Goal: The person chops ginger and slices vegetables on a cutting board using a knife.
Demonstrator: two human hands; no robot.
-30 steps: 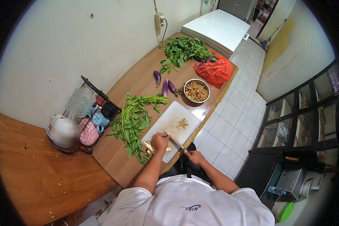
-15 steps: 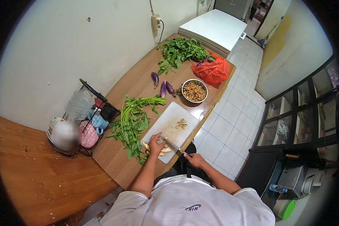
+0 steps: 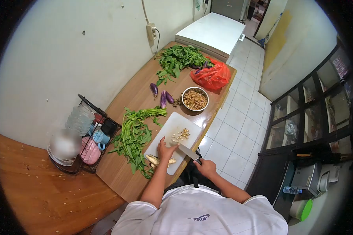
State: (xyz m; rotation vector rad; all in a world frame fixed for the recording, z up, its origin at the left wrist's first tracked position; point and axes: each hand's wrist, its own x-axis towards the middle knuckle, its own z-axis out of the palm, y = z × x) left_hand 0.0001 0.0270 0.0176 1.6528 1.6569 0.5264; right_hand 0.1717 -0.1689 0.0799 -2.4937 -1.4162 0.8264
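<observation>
A white cutting board (image 3: 166, 129) lies at the near edge of the wooden counter (image 3: 137, 88). My left hand (image 3: 164, 149) presses down on a pale root piece on the board, with more beige root pieces (image 3: 153, 159) just left of it. My right hand (image 3: 205, 166) grips the dark handle of a knife (image 3: 188, 151), whose blade points at my left fingers. A small heap of chopped bits (image 3: 181, 134) sits mid-board.
Leafy greens (image 3: 135, 135) lie left of the board; more greens (image 3: 176, 58) and a red plastic bag (image 3: 211, 76) at the far end. Small purple eggplants (image 3: 162, 96) and a metal bowl of chopped bits (image 3: 195, 98) sit beyond the board. A dish rack (image 3: 88, 133) stands left.
The view has shifted a little. My left hand has slid slightly along the root piece, and the knife blade has lifted and swung toward the board's middle.
</observation>
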